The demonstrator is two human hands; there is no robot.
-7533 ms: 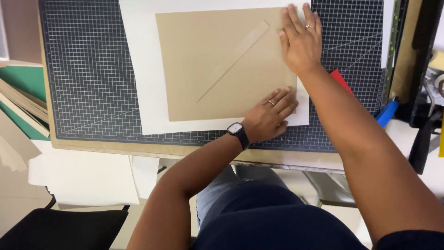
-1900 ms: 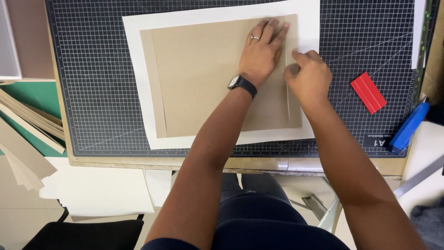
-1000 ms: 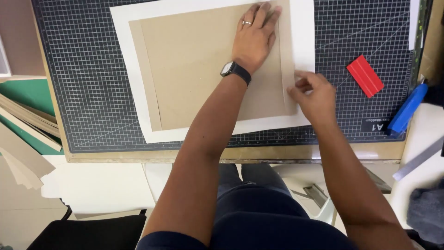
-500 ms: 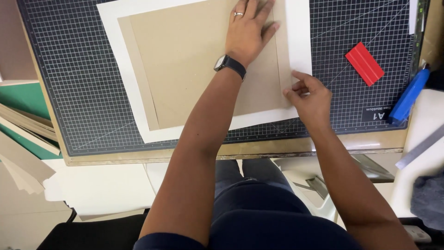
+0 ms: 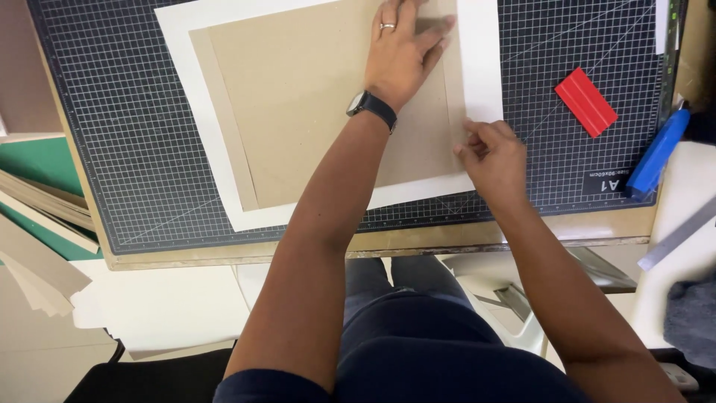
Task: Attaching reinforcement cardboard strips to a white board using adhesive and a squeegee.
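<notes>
While the right hand [image 5: 488, 153] pinched, apparently, the near right edge of the brown board [image 5: 313, 97], fingers bunched together, the left hand [image 5: 403, 48] lay flat, fingers apart, pressing that board onto white paper [image 5: 186, 97] atop the cutting mat [image 5: 112, 149].

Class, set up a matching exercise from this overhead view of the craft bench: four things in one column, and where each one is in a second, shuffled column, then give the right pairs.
Things:
1. left hand
2. right hand
3. red block
4. blue tool

Places:
A. at the right edge of the cutting mat, partly off it
B. pressed flat on the brown card
C. lying alone on the mat grid, right of the white sheet
D. pinching the card's right edge, near its lower corner

Pairs: 1-B, 2-D, 3-C, 4-A
</notes>
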